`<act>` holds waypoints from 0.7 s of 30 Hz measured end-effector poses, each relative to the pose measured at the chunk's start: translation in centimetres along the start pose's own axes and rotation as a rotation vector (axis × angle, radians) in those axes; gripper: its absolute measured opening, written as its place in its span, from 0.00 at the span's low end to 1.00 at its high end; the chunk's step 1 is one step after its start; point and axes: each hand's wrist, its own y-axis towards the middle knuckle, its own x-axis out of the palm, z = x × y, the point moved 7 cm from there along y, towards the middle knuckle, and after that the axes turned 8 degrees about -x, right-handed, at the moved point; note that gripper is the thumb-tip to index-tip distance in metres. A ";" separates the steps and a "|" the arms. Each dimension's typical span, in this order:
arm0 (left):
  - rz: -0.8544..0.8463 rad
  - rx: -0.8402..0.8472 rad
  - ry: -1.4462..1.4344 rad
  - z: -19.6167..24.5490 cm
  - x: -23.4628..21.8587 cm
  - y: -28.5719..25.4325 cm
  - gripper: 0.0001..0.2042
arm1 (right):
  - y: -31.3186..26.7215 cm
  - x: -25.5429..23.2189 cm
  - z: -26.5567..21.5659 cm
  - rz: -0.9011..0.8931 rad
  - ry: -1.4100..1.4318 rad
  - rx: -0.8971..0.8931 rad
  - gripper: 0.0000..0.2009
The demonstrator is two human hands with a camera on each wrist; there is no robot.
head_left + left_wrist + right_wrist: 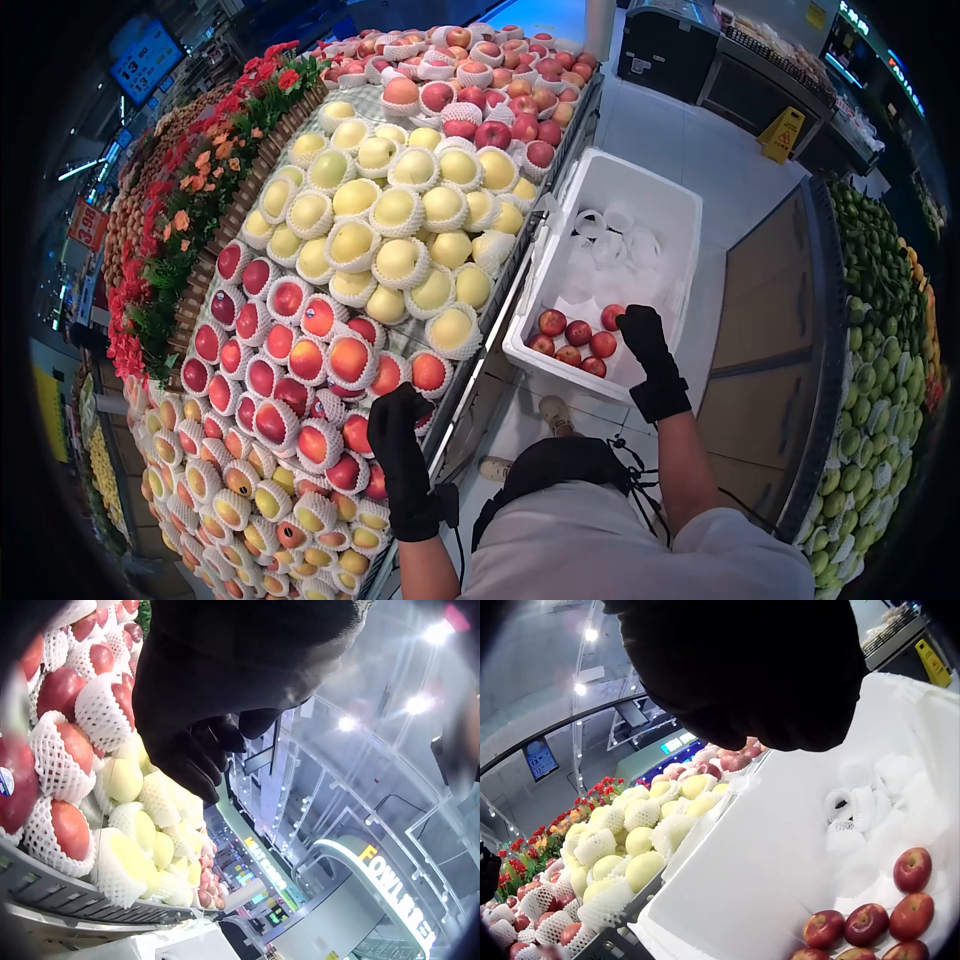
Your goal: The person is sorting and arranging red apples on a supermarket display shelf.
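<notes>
My black-gloved left hand (pixel 398 430) is over red apples (pixel 350 358) in white foam nets on the sloping display. In the left wrist view, its fingers (pixel 199 761) hang loosely bent with nothing visible between them. My black-gloved right hand (pixel 648 345) is above the front right part of a white foam box (pixel 690 240). Beside its knuckles in the head view is a red apple (pixel 611 317); several bare red apples (pixel 866 925) lie grouped in that box. The right fingertips are hidden beneath the dark glove (pixel 742 675), so I cannot tell whether they hold anything.
Loose white foam nets (pixel 610 245) lie inside the box. Yellow-green netted fruit (pixel 395 210) fills the middle of the display. Red and orange flowers (pixel 180 200) line its far side. A green-fruit stand (pixel 870 400) is at right, and a yellow floor sign (pixel 782 135) stands behind.
</notes>
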 end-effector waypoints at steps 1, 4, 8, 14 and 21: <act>0.005 -0.028 -0.018 -0.2 0.7 0.3 0.10 | 0.2 0.0 0.8 0.009 -0.015 0.043 0.12; 0.002 -0.026 0.009 -0.7 2.5 1.0 0.10 | 0.9 1.3 4.3 0.073 0.252 0.239 0.11; -0.014 -0.074 0.037 -1.9 4.2 1.7 0.09 | 2.7 3.4 8.1 0.174 0.309 0.098 0.10; 0.018 -0.096 0.115 -2.9 5.7 1.7 0.09 | 3.9 8.2 13.4 0.115 0.086 0.340 0.20; 0.070 -0.130 0.169 -4.1 6.5 2.1 0.09 | 2.8 17.0 21.5 -0.036 0.065 0.613 0.19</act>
